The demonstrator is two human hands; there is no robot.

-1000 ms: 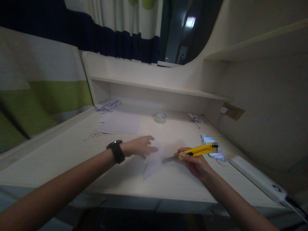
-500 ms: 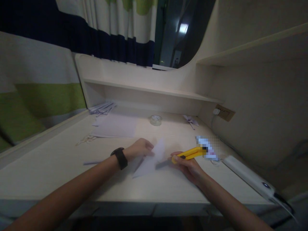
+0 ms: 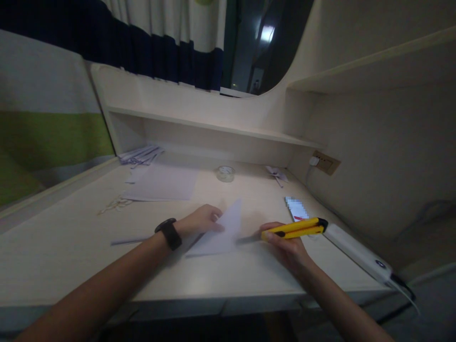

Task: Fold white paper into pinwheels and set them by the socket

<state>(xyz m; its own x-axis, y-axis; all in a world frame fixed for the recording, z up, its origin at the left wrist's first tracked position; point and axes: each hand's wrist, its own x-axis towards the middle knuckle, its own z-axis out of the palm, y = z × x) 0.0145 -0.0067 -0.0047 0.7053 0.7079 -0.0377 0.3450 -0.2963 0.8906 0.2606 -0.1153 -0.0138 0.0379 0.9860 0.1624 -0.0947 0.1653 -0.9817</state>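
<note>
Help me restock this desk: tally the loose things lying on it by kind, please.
Yellow utility knife: 1
Tape roll: 1
Folded paper being lifted: 1
Flat white sheet: 1
White power strip: 1
Total: 5

Dim indoor frame, low exposure, warm-grey cast with visible noise. Brightest spot is a small white light patch (image 3: pixel 267 33) in the dark opening at top centre; it glares slightly but lights little. Pale cream laminate desk top (image 3: pixel 71 247) reflects a soft sheen near its front edge. Soft shadows under the long cream shelf (image 3: pixel 213 129) and beneath the folded white paper sheet (image 3: pixel 223 230). Wide-angle distortion bends the frame edges; forearms stretch at the bottom corners. Slight overall softness. A small rectangular pixelated patch (image 3: pixel 295 209) masks something on the desk.
</note>
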